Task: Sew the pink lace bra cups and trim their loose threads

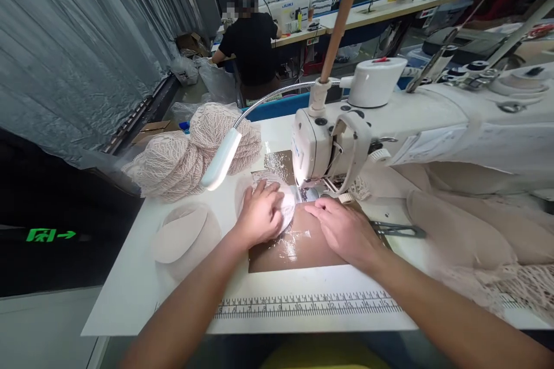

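Note:
My left hand [259, 216] lies with its fingers spread over a pale, rounded fabric piece [286, 207], pressing it down left of the needle area. Just right of the presser foot [306, 194], my right hand [344, 230] has its fingers drawn together, fingertips close to the fabric's edge; whether anything is pinched there is hidden. Both hands rest over a shiny brown sheet [277, 256] on the table. The white sewing machine [320, 144] stands directly behind them, its lamp lighting the needle area.
Stacked beige lace cups [173, 164] and thin rounded pieces [182, 236] lie left. A gooseneck lamp [223, 161] arches over. Scissors-like dark tool [400, 230] and beige mesh fabric [467, 230] lie right. A ruler strip [303, 305] runs along the front. A person [251, 46] sits beyond.

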{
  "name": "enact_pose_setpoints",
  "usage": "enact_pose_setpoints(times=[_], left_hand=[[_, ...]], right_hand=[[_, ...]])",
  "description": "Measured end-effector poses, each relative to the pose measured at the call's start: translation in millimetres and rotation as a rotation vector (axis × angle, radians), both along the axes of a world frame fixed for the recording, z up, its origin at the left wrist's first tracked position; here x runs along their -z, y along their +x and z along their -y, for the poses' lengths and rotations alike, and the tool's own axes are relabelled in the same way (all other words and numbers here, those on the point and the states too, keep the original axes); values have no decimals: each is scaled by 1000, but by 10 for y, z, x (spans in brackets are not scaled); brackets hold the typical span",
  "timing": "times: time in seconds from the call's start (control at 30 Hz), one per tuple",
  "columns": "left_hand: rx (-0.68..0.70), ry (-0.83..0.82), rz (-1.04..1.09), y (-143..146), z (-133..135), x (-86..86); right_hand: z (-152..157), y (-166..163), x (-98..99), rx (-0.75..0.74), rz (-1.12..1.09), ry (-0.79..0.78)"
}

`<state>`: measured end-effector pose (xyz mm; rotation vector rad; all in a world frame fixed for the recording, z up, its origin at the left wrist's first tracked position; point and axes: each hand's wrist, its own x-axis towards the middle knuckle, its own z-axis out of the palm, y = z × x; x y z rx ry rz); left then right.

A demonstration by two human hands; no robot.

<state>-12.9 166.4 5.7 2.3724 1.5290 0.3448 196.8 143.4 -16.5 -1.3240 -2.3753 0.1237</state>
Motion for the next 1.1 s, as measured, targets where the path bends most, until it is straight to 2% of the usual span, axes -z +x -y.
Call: enact_pose_setpoints(times=[0.13, 0.2, 0.27, 0.33, 0.4, 0.47, 0.53, 0.6, 0.77, 0.87, 0.97, 1.03, 1.1], left_hand=[[409, -198, 163, -49, 270, -102], [485, -196, 283, -30, 382, -149], [406, -130, 416, -13, 410, -184], [231, -50, 490, -7, 346, -204], [53, -11, 450, -4, 223, -211], [-24, -60, 315, 12, 86, -210], [-7, -179, 186, 42, -27, -211], [37, -319, 177, 71, -100, -219], [154, -704, 511, 72, -179, -277], [175, -820, 677, 4, -238, -278], [100, -742, 788, -119, -318, -252], [-15, -553, 755, -212, -337, -260], [-147, -279, 640, -279, -289, -314]], right_hand=[[15, 67, -45, -124, -232, -2], [27, 88, -69, -203, -289, -2], [41, 97, -84, -287, -308, 4], [52, 96, -92, -351, -277, 3], [57, 91, -96, -363, -198, -15], [58, 87, -99, -346, -106, -51], [57, 85, -101, -332, -50, -80], [55, 84, -98, -332, -38, -87], [53, 74, -85, -321, -46, -76], [56, 70, -90, -315, -52, -85], [61, 73, -99, -308, -55, -89], [62, 76, -99, -311, -52, -84], [59, 78, -94, -313, -48, -72]])
